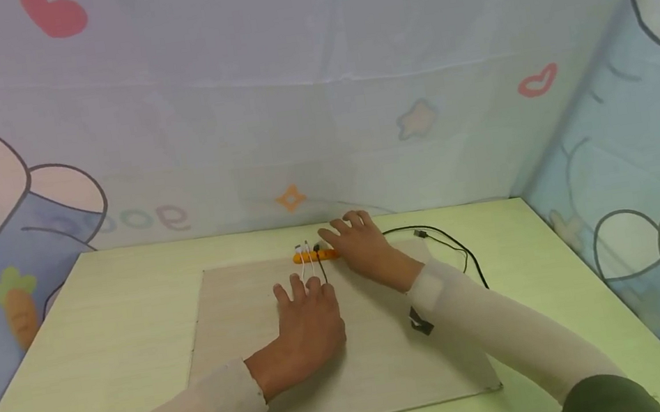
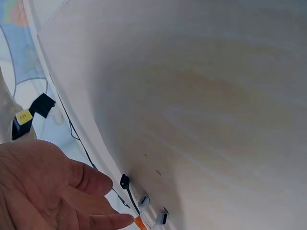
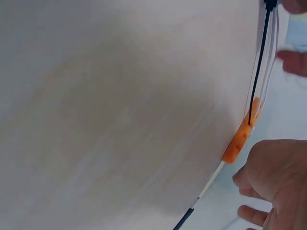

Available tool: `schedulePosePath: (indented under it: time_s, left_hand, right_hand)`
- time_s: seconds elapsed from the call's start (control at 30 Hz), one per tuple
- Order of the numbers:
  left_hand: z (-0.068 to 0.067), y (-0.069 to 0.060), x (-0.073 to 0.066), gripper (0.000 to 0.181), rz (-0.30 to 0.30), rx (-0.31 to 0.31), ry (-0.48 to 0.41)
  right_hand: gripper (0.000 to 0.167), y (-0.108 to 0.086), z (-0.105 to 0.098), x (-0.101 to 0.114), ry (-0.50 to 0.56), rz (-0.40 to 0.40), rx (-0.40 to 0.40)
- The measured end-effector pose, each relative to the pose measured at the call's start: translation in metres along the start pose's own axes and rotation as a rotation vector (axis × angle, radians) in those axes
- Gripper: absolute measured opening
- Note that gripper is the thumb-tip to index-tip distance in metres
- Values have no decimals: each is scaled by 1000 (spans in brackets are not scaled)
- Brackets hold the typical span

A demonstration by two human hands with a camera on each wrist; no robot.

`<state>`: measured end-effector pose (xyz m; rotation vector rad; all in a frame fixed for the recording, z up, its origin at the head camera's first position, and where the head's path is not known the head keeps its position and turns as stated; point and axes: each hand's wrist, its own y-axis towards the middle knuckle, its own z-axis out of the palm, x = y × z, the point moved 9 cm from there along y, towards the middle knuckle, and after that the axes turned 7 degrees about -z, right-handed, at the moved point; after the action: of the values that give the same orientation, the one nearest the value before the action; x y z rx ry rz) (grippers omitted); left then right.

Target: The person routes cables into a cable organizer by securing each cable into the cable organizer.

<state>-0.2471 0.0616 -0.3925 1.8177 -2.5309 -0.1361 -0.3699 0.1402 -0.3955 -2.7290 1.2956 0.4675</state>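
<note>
An orange cable holder [image 1: 327, 254] lies along the far edge of a pale board [image 1: 389, 352]. Two white cables [image 1: 311, 265] and a black cable [image 1: 323, 274] cross the holder's left part. My left hand [image 1: 309, 328] is over the board with spread fingers near these cables; nothing shows in its grasp. In the left wrist view a black connector [image 2: 124, 181] and a white connector [image 2: 144, 201] are close to its fingers. My right hand [image 1: 367, 246] is beside the holder's right end, fingers loosely bent. The right wrist view shows the orange holder [image 3: 235, 146] apart from that hand.
Right of the board, a longer black cable [image 1: 470, 253] curves over the pale table [image 1: 544, 288], with a black USB plug [image 1: 420, 233] near the far edge. A printed cloth backdrop [image 1: 319, 130] stands behind the table and along its sides.
</note>
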Motion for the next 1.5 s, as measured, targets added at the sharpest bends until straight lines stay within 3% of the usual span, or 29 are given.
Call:
schedulePosePath:
  time_s: [0.4,0.63,0.9,1.2,1.37,1.5]
  left_hand:
    - [2,14,8,53,-28,37,-38]
    - [2,26,12,49,-14,1,-53]
    - [-2,42,15,50,7,-2,-32]
    - [-3,55,25,45,11,-43,-8]
    - [-5,62,26,42,24,-70,34]
    - [-6,69,23,33,57,-87,-5]
  right_hand:
    - [40,-22,-8,0,36,159,8]
    - [28,-36,-11,-1,50,212,-40]
    - [16,-53,-5,-3,96,275,-11]
    - [29,-75,-13,8,76,279,-70]
    - [16,-84,-16,14,73,270,-78]
    - [9,-92,-16,16,70,269,-70]
